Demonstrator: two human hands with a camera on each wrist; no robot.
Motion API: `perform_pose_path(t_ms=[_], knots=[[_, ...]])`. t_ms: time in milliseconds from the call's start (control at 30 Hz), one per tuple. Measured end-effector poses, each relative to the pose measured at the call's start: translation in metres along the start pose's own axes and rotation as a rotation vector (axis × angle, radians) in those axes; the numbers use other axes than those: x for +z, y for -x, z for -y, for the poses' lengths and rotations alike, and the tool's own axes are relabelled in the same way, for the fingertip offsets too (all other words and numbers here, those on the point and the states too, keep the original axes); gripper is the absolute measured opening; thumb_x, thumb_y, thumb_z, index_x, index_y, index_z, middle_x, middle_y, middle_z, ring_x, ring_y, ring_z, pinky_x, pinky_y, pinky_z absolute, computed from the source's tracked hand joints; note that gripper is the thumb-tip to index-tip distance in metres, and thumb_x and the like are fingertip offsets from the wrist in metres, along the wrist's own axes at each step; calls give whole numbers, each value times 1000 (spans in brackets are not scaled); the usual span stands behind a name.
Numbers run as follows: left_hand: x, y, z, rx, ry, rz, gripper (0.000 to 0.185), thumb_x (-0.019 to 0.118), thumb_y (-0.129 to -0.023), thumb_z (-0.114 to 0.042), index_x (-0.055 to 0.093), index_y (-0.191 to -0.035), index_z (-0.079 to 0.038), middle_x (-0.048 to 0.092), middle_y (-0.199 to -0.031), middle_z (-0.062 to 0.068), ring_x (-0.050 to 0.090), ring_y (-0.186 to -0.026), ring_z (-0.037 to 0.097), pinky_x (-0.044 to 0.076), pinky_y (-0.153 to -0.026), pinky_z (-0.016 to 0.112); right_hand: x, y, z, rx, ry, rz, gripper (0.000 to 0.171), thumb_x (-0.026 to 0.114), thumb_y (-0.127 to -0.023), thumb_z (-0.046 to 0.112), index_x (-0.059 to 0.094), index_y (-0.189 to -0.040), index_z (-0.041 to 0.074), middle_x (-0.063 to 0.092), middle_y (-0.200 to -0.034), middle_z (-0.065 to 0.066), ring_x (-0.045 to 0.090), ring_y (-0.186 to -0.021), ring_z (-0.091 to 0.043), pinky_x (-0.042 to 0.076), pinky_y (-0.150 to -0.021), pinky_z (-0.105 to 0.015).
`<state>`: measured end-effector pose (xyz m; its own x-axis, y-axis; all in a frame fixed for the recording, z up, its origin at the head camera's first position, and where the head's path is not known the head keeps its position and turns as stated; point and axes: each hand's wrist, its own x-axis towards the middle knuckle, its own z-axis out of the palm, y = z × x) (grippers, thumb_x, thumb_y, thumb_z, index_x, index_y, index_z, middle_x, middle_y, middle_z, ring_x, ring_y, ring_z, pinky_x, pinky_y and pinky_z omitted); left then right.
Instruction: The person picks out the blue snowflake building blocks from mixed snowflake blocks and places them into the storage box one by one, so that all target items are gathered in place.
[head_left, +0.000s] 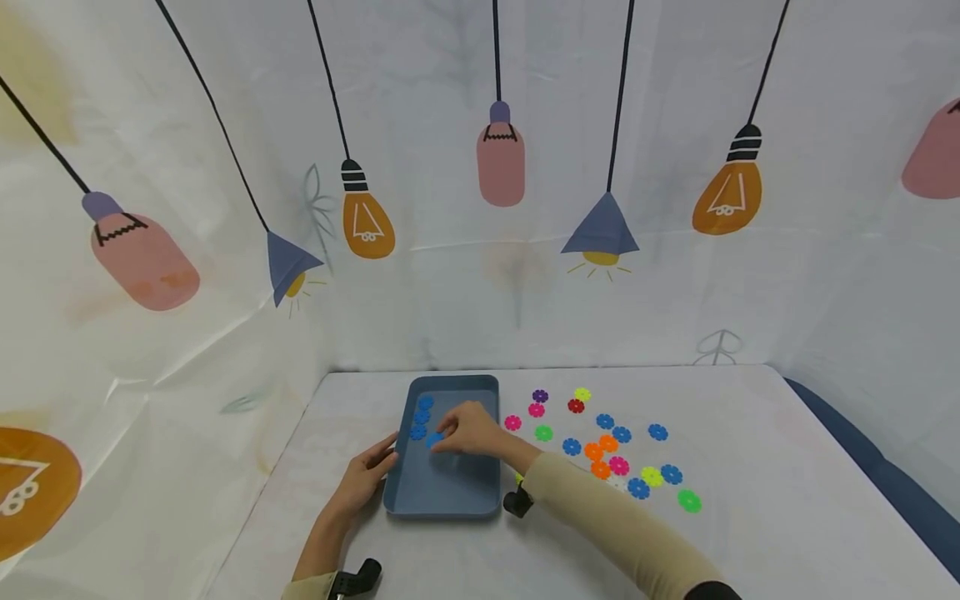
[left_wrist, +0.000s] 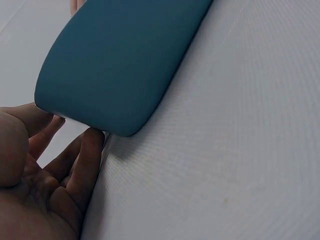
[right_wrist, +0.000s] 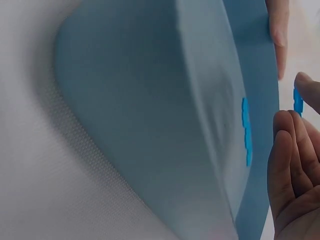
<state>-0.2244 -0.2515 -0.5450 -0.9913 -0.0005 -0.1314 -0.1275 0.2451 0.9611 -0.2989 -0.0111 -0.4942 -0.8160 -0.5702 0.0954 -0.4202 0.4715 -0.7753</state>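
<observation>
Left hand steadying tray edge, right hand pinching blue disc inside

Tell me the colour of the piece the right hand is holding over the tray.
Blue: the piece in the right hand, best seen in the head view.

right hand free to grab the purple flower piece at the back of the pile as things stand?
Probably not at once. The right hand is over the blue tray, pinching a blue piece. The purple piece lies in the open on the table, nothing covering it, so the path looks free once the hand empties.
</observation>
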Motion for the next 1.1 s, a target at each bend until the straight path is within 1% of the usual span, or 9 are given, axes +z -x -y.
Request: perform_pose_path(t_ms=[200,300,467,500,667,767,967,1100], knots=[[0,-3,-2,-1,9,17,52,60,-98,-23,46,-146,-12,42,-144,25,39,-133,40,40,-100,55,3,-7,-3,27,4,0,37,87,-74,27,76,-99,3,68,-72,10,63,-57,-4,52,-54,-21],[1,-3,-7,0,12,24,51,59,-99,-22,45,-147,-11,41,-144,26,39,-133,40,40,-100,55,3,-11,-4,43,-6,-8,37,87,-74,27,76,-99,3,68,-72,9,63,-57,-4,52,-54,-21],[0,-3,-4,20,29,17,50,60,-98,-22,47,-145,-12,44,-143,24,41,-132,38,42,-100,53,5,-16,-2,56,-24,-21,37,87,-73,26,76,-99,3,69,-72,7,63,-56,-5,52,-54,-22],[-1,-4,0,24,32,12,51,62,-97,-24,48,-145,-14,45,-143,23,42,-131,37,43,-99,52,6,-17,-1,55,-22,-19,37,87,-73,26,76,-99,3,69,-71,7,63,-55,-6,52,-54,-22],[-2,-3,2,14,23,11,51,61,-97,-25,48,-145,-13,44,-143,24,42,-132,38,43,-99,53,6,-19,0,76,-44,-10,37,87,-74,25,75,-101,1,67,-70,7,63,-55,-8,52,-53,-23],[-1,-4,2,18,19,6,51,61,-98,-24,47,-145,-13,44,-143,24,42,-131,38,43,-99,53,4,-20,2,91,-66,-30,37,87,-73,23,75,-100,0,67,-69,6,64,-54,-10,52,-52,-24],[0,-2,0,-2,4,-12,51,61,-98,-24,48,-145,-14,44,-144,23,42,-132,38,43,-99,52,3,-20,2,102,-44,-27,37,86,-74,25,75,-101,1,67,-67,7,63,-53,-9,52,-53,-24],[1,-2,1,2,2,-12,50,61,-98,-24,48,-145,-13,45,-143,24,43,-131,39,43,-98,53,3,-20,2,104,-54,-15,37,86,-75,25,74,-102,1,67,-68,7,63,-54,-9,52,-53,-24]])
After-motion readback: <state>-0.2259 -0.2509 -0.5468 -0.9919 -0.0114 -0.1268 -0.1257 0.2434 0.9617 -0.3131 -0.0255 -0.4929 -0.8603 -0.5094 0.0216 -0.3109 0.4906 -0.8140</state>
